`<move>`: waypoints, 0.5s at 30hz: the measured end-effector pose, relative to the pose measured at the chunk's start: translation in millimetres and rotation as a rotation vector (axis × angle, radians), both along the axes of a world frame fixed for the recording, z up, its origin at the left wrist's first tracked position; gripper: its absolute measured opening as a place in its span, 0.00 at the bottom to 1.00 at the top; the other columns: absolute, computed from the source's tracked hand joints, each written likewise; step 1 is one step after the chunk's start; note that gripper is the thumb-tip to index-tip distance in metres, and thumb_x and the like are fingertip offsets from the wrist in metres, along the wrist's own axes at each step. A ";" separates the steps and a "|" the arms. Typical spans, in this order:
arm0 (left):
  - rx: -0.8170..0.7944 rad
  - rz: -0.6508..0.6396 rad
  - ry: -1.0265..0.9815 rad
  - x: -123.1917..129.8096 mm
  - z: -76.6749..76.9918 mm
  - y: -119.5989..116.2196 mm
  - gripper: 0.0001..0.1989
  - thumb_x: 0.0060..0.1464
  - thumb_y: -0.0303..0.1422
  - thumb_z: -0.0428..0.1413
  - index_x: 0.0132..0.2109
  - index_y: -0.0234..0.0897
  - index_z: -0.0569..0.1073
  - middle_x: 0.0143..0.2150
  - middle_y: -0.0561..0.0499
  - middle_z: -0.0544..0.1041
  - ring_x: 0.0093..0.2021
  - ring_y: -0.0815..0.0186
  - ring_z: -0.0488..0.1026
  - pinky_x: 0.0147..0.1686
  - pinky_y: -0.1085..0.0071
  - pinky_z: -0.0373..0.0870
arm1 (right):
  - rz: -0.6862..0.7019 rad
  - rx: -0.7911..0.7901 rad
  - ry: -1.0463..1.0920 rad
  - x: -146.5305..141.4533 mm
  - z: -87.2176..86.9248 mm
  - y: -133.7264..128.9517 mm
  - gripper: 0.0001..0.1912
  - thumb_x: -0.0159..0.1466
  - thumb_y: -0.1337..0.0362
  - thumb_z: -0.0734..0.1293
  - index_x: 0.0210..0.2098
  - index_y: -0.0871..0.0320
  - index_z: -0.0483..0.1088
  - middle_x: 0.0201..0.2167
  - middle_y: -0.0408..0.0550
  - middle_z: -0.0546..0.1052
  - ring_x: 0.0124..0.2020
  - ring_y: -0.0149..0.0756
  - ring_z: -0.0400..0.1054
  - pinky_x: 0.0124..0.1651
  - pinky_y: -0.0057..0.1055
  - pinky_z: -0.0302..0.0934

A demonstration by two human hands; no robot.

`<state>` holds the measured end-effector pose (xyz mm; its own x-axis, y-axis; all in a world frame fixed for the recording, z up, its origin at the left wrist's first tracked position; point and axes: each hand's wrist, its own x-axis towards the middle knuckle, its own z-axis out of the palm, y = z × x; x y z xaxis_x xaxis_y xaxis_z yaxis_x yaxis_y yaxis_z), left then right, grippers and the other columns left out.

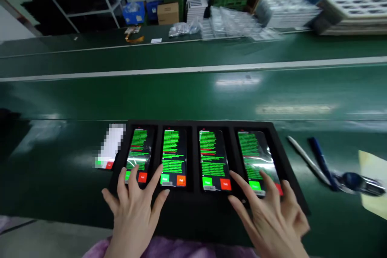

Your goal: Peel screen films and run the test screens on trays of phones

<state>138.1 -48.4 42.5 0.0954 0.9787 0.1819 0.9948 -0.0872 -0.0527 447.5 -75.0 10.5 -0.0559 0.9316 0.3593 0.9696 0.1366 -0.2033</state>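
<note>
Several smartphones lie side by side in a black tray, their screens lit with lines of green text above a green and a red button. My left hand, fingers spread, is over the lower ends of the leftmost phone and the one beside it. Its index fingertip is at that second phone's left edge. Over the bottom of the rightmost phone is my right hand, also with parted fingers. Its index fingertip is close to the lower right corner of the neighbouring phone. Neither hand grips anything.
Left of the tray lies another lit, partly pixelated phone. To the right are a white pen-like stick, a blue pen, a clear-and-blue object and yellow paper. Plastic bags and stacked trays stand behind.
</note>
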 end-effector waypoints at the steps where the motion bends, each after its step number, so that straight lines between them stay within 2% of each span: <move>1: -0.003 -0.018 0.007 1.6 -1.9 5.1 0.26 0.69 0.48 0.50 0.71 0.69 0.60 0.65 0.36 0.63 0.69 0.27 0.55 0.51 0.08 0.52 | -0.071 -0.012 -0.035 -4.8 -0.3 4.2 0.25 0.72 0.45 0.62 0.67 0.36 0.68 0.67 0.62 0.62 0.72 0.83 0.44 0.50 0.86 0.56; 3: -0.044 -0.031 0.026 6.4 -5.2 16.6 0.24 0.69 0.49 0.49 0.70 0.69 0.63 0.65 0.35 0.62 0.70 0.26 0.55 0.49 0.09 0.54 | -0.154 -0.046 -0.079 -11.4 -1.1 16.5 0.23 0.72 0.42 0.61 0.63 0.35 0.72 0.66 0.61 0.64 0.71 0.84 0.46 0.49 0.88 0.54; 6: -0.141 0.040 0.057 16.0 -5.6 35.7 0.23 0.70 0.50 0.48 0.70 0.69 0.63 0.65 0.35 0.61 0.72 0.28 0.52 0.53 0.12 0.56 | -0.185 -0.160 -0.112 -17.1 0.6 37.0 0.24 0.72 0.40 0.59 0.62 0.34 0.73 0.67 0.61 0.62 0.71 0.83 0.45 0.50 0.87 0.54; 9: -0.200 0.099 0.065 18.4 -0.4 50.3 0.23 0.71 0.49 0.47 0.70 0.70 0.63 0.66 0.37 0.60 0.74 0.31 0.48 0.58 0.13 0.51 | -0.226 -0.271 -0.146 -19.9 8.5 47.9 0.23 0.73 0.42 0.61 0.65 0.33 0.71 0.68 0.60 0.61 0.73 0.80 0.44 0.55 0.84 0.55; 11: -0.198 0.098 0.015 10.0 4.1 55.9 0.22 0.72 0.49 0.45 0.69 0.68 0.65 0.67 0.39 0.61 0.75 0.32 0.47 0.59 0.13 0.49 | -0.206 -0.240 -0.146 -18.3 17.0 47.0 0.22 0.73 0.44 0.63 0.64 0.33 0.71 0.67 0.59 0.64 0.73 0.78 0.45 0.56 0.82 0.54; 13: -0.130 0.069 -0.095 -7.2 8.1 60.9 0.24 0.72 0.50 0.43 0.69 0.59 0.68 0.66 0.39 0.62 0.74 0.34 0.51 0.63 0.19 0.53 | -0.144 -0.158 -0.108 -14.1 27.3 41.1 0.20 0.74 0.46 0.62 0.62 0.36 0.73 0.67 0.57 0.66 0.72 0.74 0.49 0.58 0.77 0.56; 15: -0.011 0.041 -0.216 -29.1 11.2 68.5 0.28 0.70 0.52 0.44 0.67 0.47 0.69 0.62 0.37 0.66 0.70 0.39 0.60 0.67 0.30 0.60 | -0.082 -0.071 -0.044 -10.4 37.7 33.2 0.19 0.76 0.48 0.59 0.59 0.40 0.76 0.66 0.55 0.68 0.70 0.66 0.55 0.59 0.67 0.58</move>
<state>109.0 20.1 53.7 0.0150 0.9829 0.1835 0.9856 -0.0454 0.1627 437.1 -41.7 48.2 0.0073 0.9567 0.2911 0.9851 0.0432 -0.1666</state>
